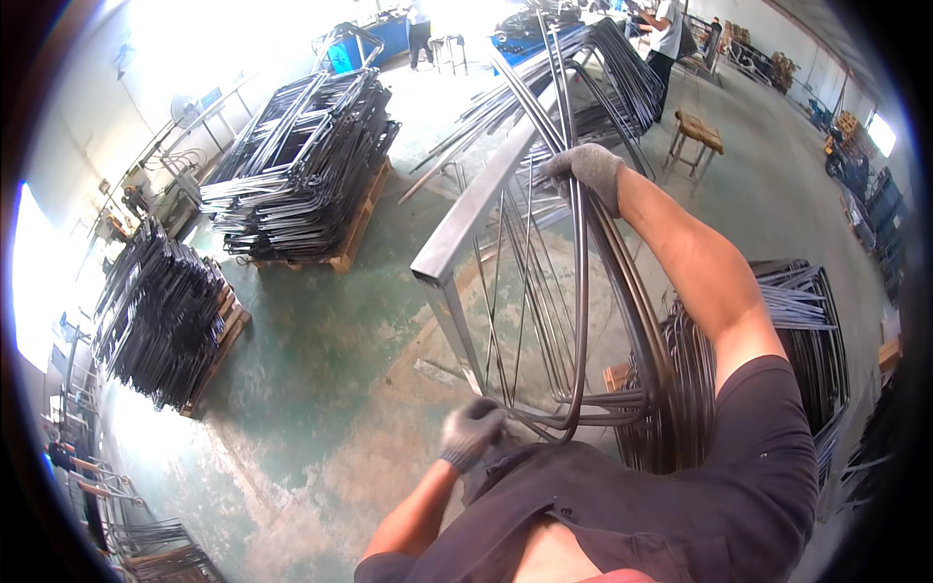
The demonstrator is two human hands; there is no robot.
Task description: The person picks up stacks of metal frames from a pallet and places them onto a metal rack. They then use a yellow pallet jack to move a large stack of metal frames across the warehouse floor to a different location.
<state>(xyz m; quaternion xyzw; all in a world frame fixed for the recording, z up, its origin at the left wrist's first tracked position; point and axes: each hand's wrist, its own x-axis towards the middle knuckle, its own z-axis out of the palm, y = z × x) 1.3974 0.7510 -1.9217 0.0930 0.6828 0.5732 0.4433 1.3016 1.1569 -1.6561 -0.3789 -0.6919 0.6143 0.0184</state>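
My right hand (pixel 595 177), in a grey knit glove, is wrapped round the upper part of a long bent metal tube (pixel 580 321). The tube curves down to a rounded corner near my waist. More bent tubes (pixel 637 340) hang close behind it, beside a rack of square metal bar (pixel 452 255). My left hand (pixel 471 432), gloved too and slightly blurred, is closed at the lower end of the tubes, in front of my shirt. Its fingertips are partly hidden, so what they hold cannot be made out.
Stacks of bent metal frames (pixel 301 165) sit on wooden pallets (pixel 364 228) at the far left, with another stack (pixel 160 316) nearer. More frames (pixel 797 321) stand close on my right. A wooden stool (pixel 698 134) and a person (pixel 667 39) are farther off.
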